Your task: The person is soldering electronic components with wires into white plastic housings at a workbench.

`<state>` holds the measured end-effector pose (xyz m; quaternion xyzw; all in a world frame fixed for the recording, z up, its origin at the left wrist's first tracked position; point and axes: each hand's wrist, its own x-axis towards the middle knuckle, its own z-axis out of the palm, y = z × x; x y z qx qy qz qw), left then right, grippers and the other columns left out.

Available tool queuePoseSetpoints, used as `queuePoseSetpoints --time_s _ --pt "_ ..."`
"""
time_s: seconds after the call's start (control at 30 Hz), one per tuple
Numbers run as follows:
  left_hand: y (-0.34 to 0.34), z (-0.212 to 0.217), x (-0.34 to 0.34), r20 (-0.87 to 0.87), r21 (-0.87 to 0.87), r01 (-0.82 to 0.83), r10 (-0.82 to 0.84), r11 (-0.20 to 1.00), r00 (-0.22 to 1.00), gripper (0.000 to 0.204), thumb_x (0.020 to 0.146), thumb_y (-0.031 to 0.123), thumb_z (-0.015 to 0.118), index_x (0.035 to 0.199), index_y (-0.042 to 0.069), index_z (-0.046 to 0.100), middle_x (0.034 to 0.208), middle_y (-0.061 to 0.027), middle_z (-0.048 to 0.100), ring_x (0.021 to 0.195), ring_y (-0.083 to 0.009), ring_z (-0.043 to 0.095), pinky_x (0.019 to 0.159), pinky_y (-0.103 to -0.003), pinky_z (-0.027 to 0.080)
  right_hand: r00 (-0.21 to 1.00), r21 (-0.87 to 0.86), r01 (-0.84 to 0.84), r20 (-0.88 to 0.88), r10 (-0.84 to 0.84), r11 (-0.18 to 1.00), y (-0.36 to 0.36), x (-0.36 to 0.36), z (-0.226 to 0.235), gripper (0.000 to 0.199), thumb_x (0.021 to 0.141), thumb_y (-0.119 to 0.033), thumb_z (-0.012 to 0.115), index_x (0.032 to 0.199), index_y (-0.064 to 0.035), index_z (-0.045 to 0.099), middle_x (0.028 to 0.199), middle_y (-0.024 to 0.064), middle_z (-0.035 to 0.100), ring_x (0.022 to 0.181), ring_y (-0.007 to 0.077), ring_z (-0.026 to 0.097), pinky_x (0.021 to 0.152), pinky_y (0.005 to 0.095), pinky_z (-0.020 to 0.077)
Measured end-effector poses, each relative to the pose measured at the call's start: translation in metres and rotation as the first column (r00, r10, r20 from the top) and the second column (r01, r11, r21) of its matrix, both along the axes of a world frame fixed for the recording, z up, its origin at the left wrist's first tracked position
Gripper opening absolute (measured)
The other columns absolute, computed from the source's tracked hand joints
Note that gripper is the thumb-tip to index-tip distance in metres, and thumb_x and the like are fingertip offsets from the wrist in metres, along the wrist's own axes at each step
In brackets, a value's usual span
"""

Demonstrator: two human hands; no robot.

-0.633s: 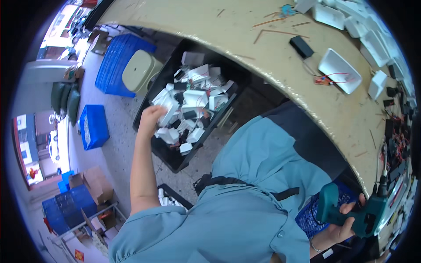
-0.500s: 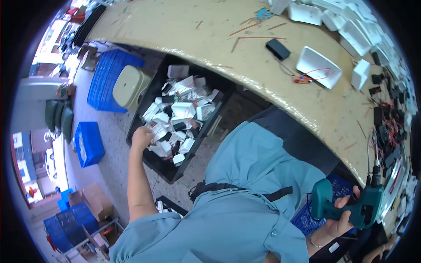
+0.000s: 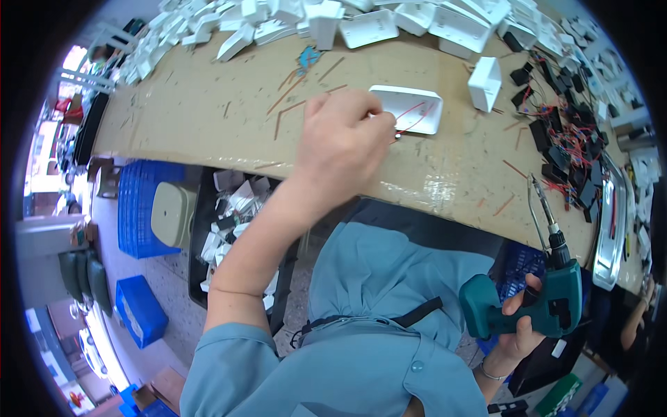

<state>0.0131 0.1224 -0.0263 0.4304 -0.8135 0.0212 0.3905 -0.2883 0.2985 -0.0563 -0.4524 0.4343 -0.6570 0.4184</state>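
Gently guide the left hand (image 3: 347, 142), with fingers curled narrow (cannot tell whether empty), beside the white case (image 3: 419, 120) on the bench (image 3: 208, 118), sparing its red wires (image 3: 422, 104). Steady the green tool (image 3: 566, 285) with right hand (image 3: 520, 337) closed round its grip, metal tip (image 3: 544, 201) clear of wires.

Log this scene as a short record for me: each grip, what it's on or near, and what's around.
Left grip: over the table, at a white tray; whether it holds anything is hidden
Right grip: around a green tool
Table, far side: pile of white trays
Table, right: black parts
Floor, left: black tub with white pieces
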Motion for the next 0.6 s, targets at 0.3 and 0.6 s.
queuePoseSetpoints --time_s 0.3,0.6 --pt "-0.022 -0.024 -0.048 0.211 -0.233 -0.16 0.21 0.959 0.955 0.004 0.065 0.009 0.06 0.068 0.007 0.058 0.084 -0.0014 0.05 0.082 -0.018 0.047 0.071 -0.036 0.026 0.994 0.049 0.06 0.086 -0.064 0.997 0.0 0.006 -0.002 0.071 0.072 -0.022 0.073 0.124 0.006 0.034 0.114 0.0239 0.05 0.066 0.0151 0.056 0.054 0.0245 0.0474" --pt "-0.025 -0.029 -0.045 0.219 -0.203 -0.135 0.18 0.97 0.959 0.001 0.067 0.006 0.055 0.067 0.006 0.054 0.079 -0.0032 0.049 0.074 -0.0192 0.049 0.069 -0.035 0.029 0.993 0.075 -0.003 0.12 -0.006 0.997 -0.005 0.014 -0.002 0.071 0.072 -0.023 0.073 0.124 0.0065 0.035 0.116 0.0224 0.049 0.067 0.0142 0.055 0.054 0.024 0.046"
